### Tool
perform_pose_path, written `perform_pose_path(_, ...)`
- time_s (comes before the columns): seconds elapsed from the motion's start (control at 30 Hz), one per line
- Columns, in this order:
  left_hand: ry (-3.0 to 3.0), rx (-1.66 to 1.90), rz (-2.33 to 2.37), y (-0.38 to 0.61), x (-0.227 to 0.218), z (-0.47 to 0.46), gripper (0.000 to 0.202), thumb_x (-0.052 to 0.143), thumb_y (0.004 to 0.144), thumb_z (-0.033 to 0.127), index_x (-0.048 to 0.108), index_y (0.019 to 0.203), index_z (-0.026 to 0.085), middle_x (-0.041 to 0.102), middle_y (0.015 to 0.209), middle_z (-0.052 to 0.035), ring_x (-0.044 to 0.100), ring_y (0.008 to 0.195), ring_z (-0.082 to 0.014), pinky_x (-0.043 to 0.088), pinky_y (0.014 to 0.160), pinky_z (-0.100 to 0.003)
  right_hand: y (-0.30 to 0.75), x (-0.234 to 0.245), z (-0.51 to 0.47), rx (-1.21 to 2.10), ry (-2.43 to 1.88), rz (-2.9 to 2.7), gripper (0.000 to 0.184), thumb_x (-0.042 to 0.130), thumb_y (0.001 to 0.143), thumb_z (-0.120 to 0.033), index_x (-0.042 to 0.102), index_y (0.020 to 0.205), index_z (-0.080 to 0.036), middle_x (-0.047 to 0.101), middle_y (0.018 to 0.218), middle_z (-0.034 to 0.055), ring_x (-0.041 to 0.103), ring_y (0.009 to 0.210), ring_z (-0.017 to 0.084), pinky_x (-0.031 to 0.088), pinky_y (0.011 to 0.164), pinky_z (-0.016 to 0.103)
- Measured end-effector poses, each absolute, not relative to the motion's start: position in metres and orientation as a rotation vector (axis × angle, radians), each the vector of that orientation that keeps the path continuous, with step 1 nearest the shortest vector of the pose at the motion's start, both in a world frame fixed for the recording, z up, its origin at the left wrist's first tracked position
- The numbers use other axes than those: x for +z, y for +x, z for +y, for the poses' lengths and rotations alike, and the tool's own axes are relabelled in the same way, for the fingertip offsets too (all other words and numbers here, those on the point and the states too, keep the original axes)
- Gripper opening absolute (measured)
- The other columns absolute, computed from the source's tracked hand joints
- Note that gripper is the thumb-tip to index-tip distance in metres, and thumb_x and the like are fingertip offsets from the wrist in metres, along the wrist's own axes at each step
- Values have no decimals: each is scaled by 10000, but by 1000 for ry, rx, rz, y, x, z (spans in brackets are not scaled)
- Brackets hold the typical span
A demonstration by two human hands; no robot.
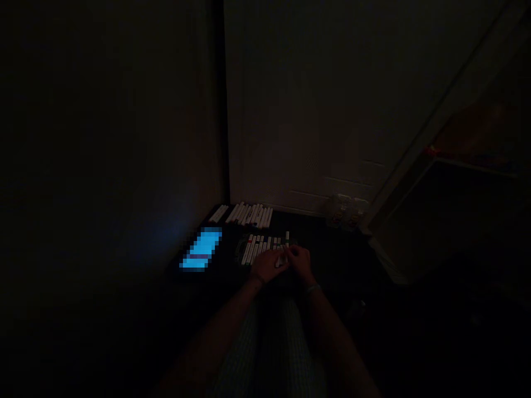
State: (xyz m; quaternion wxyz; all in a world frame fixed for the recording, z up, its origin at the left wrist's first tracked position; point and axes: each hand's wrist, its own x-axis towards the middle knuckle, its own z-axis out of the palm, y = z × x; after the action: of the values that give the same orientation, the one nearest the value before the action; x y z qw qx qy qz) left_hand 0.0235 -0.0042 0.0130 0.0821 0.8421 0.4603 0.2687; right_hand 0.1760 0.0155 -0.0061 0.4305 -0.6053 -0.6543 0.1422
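Note:
The room is very dark. My left hand (267, 264) and my right hand (299, 261) meet over a row of white markers (261, 246) lying on a dark surface. Both hands have their fingers curled around a white marker (282, 260) held between them. A single marker (287, 238) stands upright just beyond my right hand. A second row of white markers (249, 214) lies further back, by the wall.
A glowing blue screen (201, 250) lies left of the markers. A pale door or wall panel (307, 110) rises behind. A clear container (344, 213) stands at the back right, and a dark box-like object (448, 215) lies to the right. My legs show below.

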Motion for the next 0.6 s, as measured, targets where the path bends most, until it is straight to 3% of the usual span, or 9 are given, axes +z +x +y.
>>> perform_pose_path(0.17, 2424, 781, 1459, 26, 15, -3, 319, 531, 756, 504, 605, 935, 251, 639, 932, -15, 565, 896, -191, 399, 784, -278, 173, -2, 13, 361, -1534, -1595, 417, 466, 751, -575, 664, 680, -216, 648, 675, -9, 556, 691, 139, 364, 720, 234)
perform_pose_path(0.43, 2393, 740, 1542, 30, 14, -3, 271, 527, 761, 449, 618, 921, 249, 644, 880, -16, 568, 837, -181, 392, 726, -268, 173, 5, 9, 468, -1452, -1495, 376, 511, 728, -535, 633, 621, -196, 595, 566, -18, 520, 599, 125, 367, 584, 210)
perform_pose_path(0.6, 2400, 777, 1570, 29, 11, -1, 234, 487, 799, 411, 615, 902, 244, 641, 841, -17, 568, 815, -174, 388, 703, -267, 174, 7, 9, 525, -1411, -1420, 318, 532, 724, -489, 651, 705, -195, 622, 624, -8, 538, 646, 143, 385, 598, 222)
